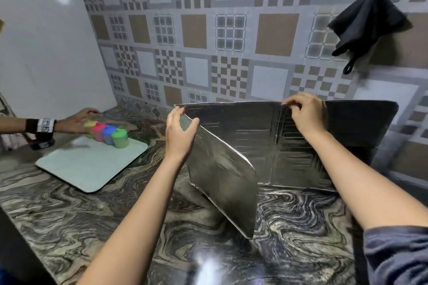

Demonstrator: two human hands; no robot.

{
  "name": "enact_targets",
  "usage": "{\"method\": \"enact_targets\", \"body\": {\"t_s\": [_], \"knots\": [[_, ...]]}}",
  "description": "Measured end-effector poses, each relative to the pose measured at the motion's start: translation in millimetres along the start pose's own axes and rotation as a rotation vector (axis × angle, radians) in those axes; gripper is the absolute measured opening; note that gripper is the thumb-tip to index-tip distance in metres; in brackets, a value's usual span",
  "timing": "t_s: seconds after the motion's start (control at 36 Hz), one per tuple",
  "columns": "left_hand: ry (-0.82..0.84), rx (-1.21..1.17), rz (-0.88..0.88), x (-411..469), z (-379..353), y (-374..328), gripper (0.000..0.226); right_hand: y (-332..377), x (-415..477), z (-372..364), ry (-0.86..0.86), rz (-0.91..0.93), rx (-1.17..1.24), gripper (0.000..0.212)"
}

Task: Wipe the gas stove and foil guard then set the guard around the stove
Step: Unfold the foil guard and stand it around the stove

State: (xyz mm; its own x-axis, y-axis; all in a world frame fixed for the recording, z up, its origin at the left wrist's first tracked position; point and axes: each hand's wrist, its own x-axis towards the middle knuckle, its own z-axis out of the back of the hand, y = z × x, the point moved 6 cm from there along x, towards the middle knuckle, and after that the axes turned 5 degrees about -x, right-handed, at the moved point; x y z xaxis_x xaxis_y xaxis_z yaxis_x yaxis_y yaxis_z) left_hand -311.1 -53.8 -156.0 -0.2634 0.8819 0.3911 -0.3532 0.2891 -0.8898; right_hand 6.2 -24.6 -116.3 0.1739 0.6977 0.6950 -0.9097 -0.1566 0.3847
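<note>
The folding foil guard point(259, 143) stands upright on the marbled counter point(97, 222), its back panel against the tiled wall and its left panel swung forward. My left hand point(179, 132) pinches the top corner where the left panel meets the back panel. My right hand point(305, 111) grips the top edge of the back panel at a fold line. The right panel reaches towards the wall at the far right. No gas stove is in view.
A pale tray point(88, 166) lies on the counter at left with several coloured small containers point(108, 134) at its far edge. Another person's hand point(76, 120) with a wristband touches them. A black cloth point(368, 23) hangs on the wall at upper right.
</note>
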Motion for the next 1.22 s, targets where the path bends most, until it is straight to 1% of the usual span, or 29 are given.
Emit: {"method": "enact_targets", "body": {"t_s": [0.11,0.19,0.28,0.36,0.42,0.44,0.5,0.53,0.67,0.75,0.81,0.92,1.0,1.22], "knots": [[0.135,-0.100,0.098,-1,-24,1,0.056,-22,3,12,-0.028,-0.068,-0.033,0.020],[0.221,-0.186,0.159,3,-43,-1,0.067,-35,5,23,-0.049,-0.107,-0.064,0.019],[0.276,-0.244,0.192,4,-61,-9,0.058,-50,5,32,-0.067,-0.171,-0.108,0.018],[0.302,-0.289,0.178,6,-76,-14,0.056,-65,1,35,-0.029,-0.242,-0.163,0.016],[0.323,-0.313,0.189,7,-83,-14,0.063,-72,-1,34,0.008,-0.262,-0.184,0.015],[0.325,-0.331,0.207,9,-86,-11,0.071,-74,-1,33,0.021,-0.261,-0.189,0.014],[0.326,-0.384,0.223,14,-90,-2,0.084,-71,0,30,0.041,-0.234,-0.196,0.013],[0.327,-0.402,0.225,16,-92,0,0.085,-68,1,28,0.048,-0.208,-0.196,0.014],[0.322,-0.444,0.237,18,-97,-1,0.078,-39,13,9,0.116,-0.050,-0.169,0.023],[0.317,-0.474,0.238,18,-101,-2,0.072,-28,17,-4,0.184,0.001,-0.182,0.025],[0.317,-0.489,0.232,18,-104,-4,0.068,-28,18,-5,0.177,-0.011,-0.185,0.027],[0.366,-0.523,0.240,14,-118,-11,0.067,-40,18,7,0.127,-0.053,-0.233,0.029],[0.414,-0.589,0.226,7,-133,-20,0.052,-56,16,21,0.103,-0.080,-0.270,0.031],[0.576,-0.673,0.184,-24,-189,-52,0.048,-112,4,70,0.043,-0.227,-0.339,0.029]]}}
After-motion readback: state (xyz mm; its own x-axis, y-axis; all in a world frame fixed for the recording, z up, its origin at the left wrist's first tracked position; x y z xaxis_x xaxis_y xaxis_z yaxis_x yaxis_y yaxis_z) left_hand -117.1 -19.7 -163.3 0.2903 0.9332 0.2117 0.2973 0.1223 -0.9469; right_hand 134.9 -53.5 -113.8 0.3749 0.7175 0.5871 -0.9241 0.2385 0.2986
